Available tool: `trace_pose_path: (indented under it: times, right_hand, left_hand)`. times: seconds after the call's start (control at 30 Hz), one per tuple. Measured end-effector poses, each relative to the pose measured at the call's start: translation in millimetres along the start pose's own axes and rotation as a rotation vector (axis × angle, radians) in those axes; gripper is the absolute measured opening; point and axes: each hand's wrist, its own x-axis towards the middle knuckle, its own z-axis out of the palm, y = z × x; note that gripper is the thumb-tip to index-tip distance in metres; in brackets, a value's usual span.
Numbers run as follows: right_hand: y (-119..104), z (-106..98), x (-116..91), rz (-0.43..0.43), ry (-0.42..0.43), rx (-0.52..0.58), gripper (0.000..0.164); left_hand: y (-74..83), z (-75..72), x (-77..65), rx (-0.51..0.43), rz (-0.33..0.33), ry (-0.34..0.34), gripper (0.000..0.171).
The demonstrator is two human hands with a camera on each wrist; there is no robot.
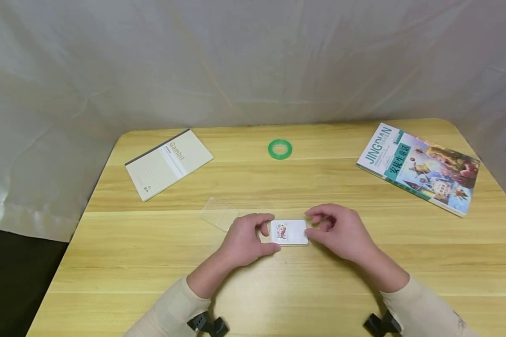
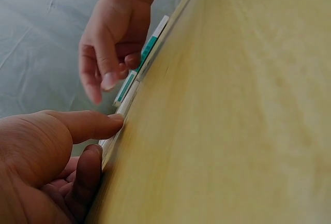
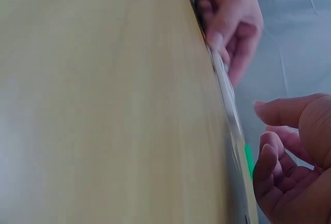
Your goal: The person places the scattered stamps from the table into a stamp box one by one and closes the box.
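Note:
A thin white card case (image 1: 295, 232) with a small red picture on its left part lies flat on the table between the hands. My left hand (image 1: 246, 241) holds its left end, with thumb and forefinger at opposite long edges. My right hand (image 1: 341, 231) hovers at the case's right end, fingers bent and thumb tip near the edge. The right wrist view shows a gap between that hand's thumb and fingers, with nothing in it. To the left, partly behind my left hand, lies a clear plastic lid (image 1: 219, 214).
A beige notebook (image 1: 168, 164) lies at the table's back left. Near the back middle is a roll of green tape (image 1: 280, 149). An illustrated book (image 1: 419, 168) rests at the back right. Grey cloth (image 1: 253, 61) hangs behind the wooden table (image 1: 152, 262).

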Motion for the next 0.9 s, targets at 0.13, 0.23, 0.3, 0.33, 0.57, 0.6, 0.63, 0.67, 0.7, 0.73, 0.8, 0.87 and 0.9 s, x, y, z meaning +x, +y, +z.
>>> trace_pose_path:
  times: [0.13,0.23,0.3,0.33,0.57,0.6,0.63,0.67,0.7,0.73,0.8,0.87,0.9]
  right_hand:
    - [13,-15,-4,0.011,0.025,-0.026,0.03]
    - [21,-23,-6,0.025,0.024,-0.053,0.03]
    - [26,-29,-7,0.036,0.016,-0.077,0.031]
    - [28,-31,-8,0.044,0.01,-0.087,0.031]
    - [42,-48,-10,0.09,-0.01,-0.162,0.031]
    - [44,-50,-10,0.095,-0.009,-0.171,0.031]
    - [45,-52,-10,0.101,-0.009,-0.179,0.031]
    - [46,-53,-10,0.105,-0.011,-0.186,0.032]
    - [46,-54,-10,0.106,-0.013,-0.193,0.033]
    - [47,-55,-10,0.107,-0.015,-0.2,0.032]
    - [48,-57,-10,0.106,-0.019,-0.209,0.032]
    - [48,-57,-11,0.099,-0.022,-0.216,0.03]
    - [49,-57,-11,0.093,-0.021,-0.222,0.028]
  left_hand:
    - [0.1,-0.1,0.1,0.005,-0.004,0.002,0.062]
    - [-0.3,0.0,0.2,0.006,-0.003,0.002,0.062]
    - [-0.6,0.0,0.3,0.005,-0.002,0.0,0.062]
    - [-0.9,0.1,0.4,0.004,-0.003,-0.001,0.062]
    - [-2.0,0.4,0.9,0.007,-0.003,-0.007,0.062]
    - [-2.0,0.5,0.9,0.007,-0.003,-0.007,0.062]
    - [-2.1,0.5,0.8,0.008,-0.004,-0.007,0.062]
    - [-2.0,0.5,0.8,0.007,-0.004,-0.007,0.062]
    - [-1.9,0.5,0.7,0.006,-0.005,-0.006,0.062]
    - [-1.7,0.4,0.7,0.006,-0.005,-0.006,0.062]
    - [-1.5,0.3,0.6,0.005,-0.005,-0.004,0.062]
    - [-1.2,0.1,0.7,0.004,-0.004,-0.003,0.062]
    - [-1.1,0.0,0.6,0.003,-0.003,-0.002,0.062]
